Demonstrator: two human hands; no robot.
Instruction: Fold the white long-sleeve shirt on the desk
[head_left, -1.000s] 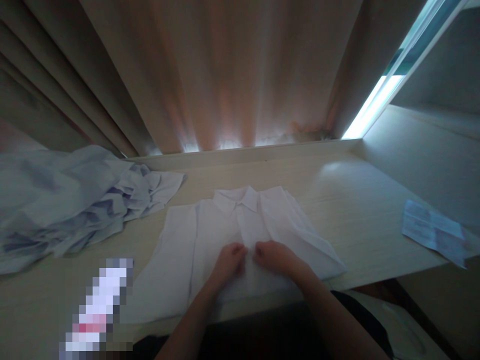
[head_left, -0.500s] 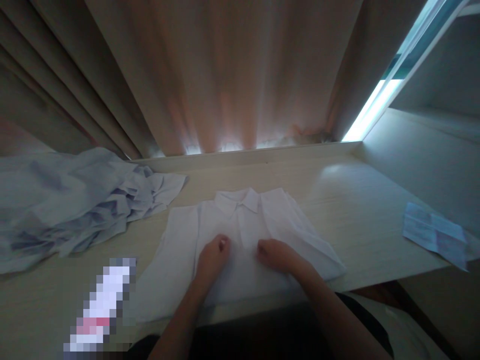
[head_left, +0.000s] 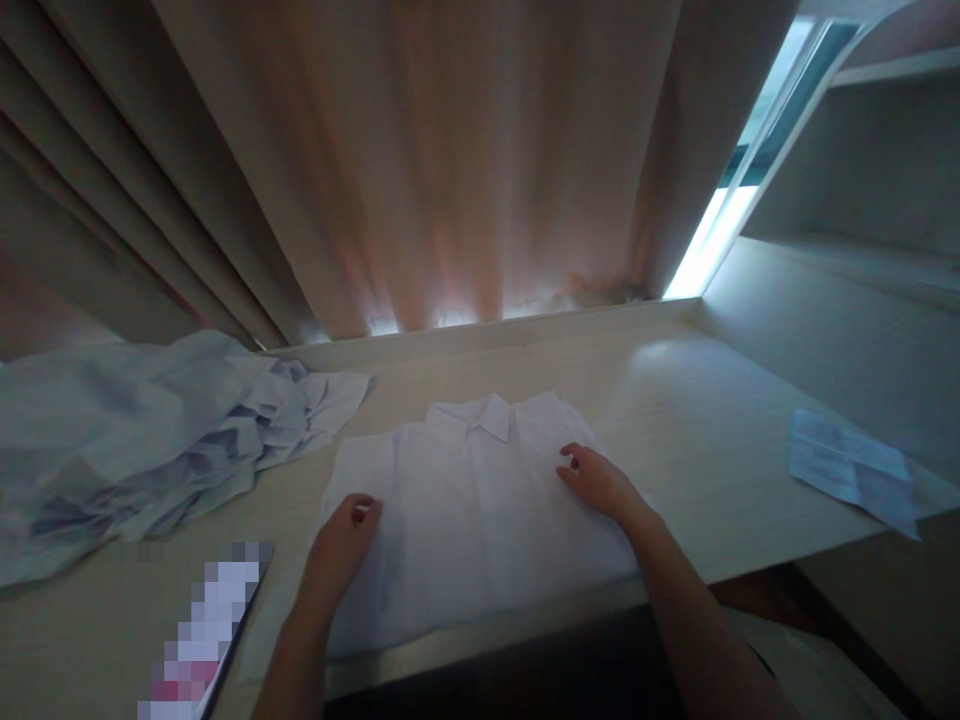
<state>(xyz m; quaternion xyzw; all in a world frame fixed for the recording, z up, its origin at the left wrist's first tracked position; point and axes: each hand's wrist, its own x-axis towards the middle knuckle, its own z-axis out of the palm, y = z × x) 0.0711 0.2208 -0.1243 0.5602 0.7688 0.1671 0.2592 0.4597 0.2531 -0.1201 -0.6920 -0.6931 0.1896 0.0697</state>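
Observation:
A white collared shirt (head_left: 442, 530) lies spread on the pale tabletop, its collar pointing away from me and its front placket running down the middle. My left hand (head_left: 343, 545) rests over the shirt's left side, fingers loosely bent with a gap between thumb and forefinger. Over the right side, near the shoulder and sleeve, is my right hand (head_left: 600, 482), thumb and forefinger apart. No cloth shows gripped in either hand. The sleeve edges beneath my wrists are partly hidden.
A crumpled heap of white cloth (head_left: 150, 420) lies at the left. Nearer me is a blurred-out flat object (head_left: 214, 625). A creased paper sheet (head_left: 851, 465) sits by the right panel (head_left: 825, 340). Brown curtains (head_left: 450, 170) hang behind the table.
Both hands have moved outward from the shirt's middle, the left to its left side and the right to its right shoulder side. Their closed fingers have loosened. The view has shifted slightly.

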